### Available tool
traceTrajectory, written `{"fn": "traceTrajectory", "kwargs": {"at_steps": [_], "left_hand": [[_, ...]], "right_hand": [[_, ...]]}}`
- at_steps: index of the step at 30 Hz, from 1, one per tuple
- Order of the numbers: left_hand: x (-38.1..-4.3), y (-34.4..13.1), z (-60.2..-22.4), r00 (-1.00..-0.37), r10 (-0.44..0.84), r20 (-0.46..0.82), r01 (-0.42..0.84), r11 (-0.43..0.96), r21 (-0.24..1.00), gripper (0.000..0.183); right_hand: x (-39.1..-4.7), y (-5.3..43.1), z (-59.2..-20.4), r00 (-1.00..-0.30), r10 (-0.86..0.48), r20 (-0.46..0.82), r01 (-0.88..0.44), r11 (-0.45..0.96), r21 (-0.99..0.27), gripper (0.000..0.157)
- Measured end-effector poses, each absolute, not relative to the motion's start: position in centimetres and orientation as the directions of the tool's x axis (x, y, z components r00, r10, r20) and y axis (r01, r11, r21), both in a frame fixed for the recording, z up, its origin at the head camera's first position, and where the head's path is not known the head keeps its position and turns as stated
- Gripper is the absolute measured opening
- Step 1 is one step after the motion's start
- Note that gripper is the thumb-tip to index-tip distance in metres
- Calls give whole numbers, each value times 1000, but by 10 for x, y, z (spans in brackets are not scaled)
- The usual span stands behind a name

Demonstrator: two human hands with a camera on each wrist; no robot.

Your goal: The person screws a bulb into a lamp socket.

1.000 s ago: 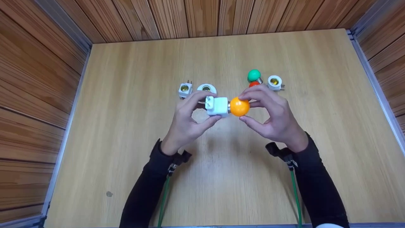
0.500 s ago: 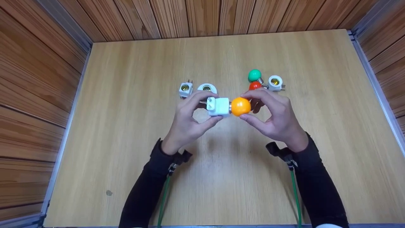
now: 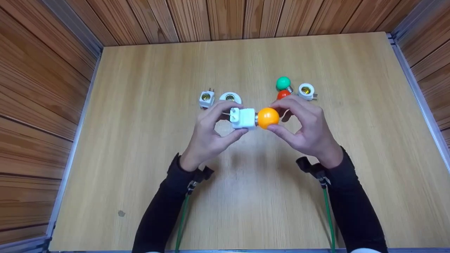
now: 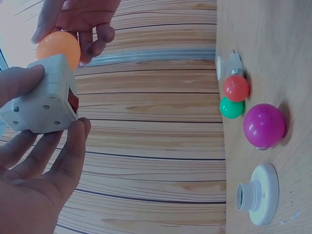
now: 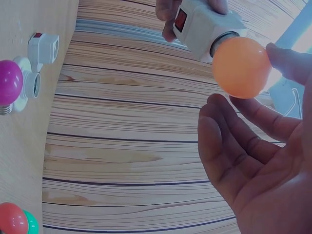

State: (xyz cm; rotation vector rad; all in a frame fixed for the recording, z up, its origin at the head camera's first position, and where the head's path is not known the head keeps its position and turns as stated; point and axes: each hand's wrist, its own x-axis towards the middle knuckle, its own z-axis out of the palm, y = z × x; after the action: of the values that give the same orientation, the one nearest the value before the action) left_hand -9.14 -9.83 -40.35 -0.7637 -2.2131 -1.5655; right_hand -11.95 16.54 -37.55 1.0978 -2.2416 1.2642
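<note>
Above the middle of the table, my left hand holds a white plug-in lamp socket between thumb and fingers, its prongs pointing left. A red rocker switch shows on its side in the right wrist view. With thumb and forefinger, my right hand pinches an orange light bulb. The bulb's metal base sits in the socket's mouth, and a narrow band of it shows in the right wrist view. How deep it is screwed in, I cannot tell.
Behind my hands lie a small switch socket, a round-based socket, a green bulb, a red bulb and another plug-in socket. A purple bulb shows in the wrist views. Wood-panelled walls enclose the table.
My right hand's fingers have shifted on the orange bulb, the rear ones drawing back and curling behind it. The left hand and the socket stay nearly still.
</note>
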Motion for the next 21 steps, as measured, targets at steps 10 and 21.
{"fn": "traceTrajectory", "kwargs": {"at_steps": [10, 21], "left_hand": [[-91, -99, -403, -806, 240, 541, 590, 255, 766, 49], [-91, -99, -403, -808, 244, 536, 587, 257, 767, 49]], "right_hand": [[-120, 164, -376, -626, -449, 638, -773, 245, -586, 52], [-119, 158, -378, -556, -397, 730, -826, 167, -538, 44]]}}
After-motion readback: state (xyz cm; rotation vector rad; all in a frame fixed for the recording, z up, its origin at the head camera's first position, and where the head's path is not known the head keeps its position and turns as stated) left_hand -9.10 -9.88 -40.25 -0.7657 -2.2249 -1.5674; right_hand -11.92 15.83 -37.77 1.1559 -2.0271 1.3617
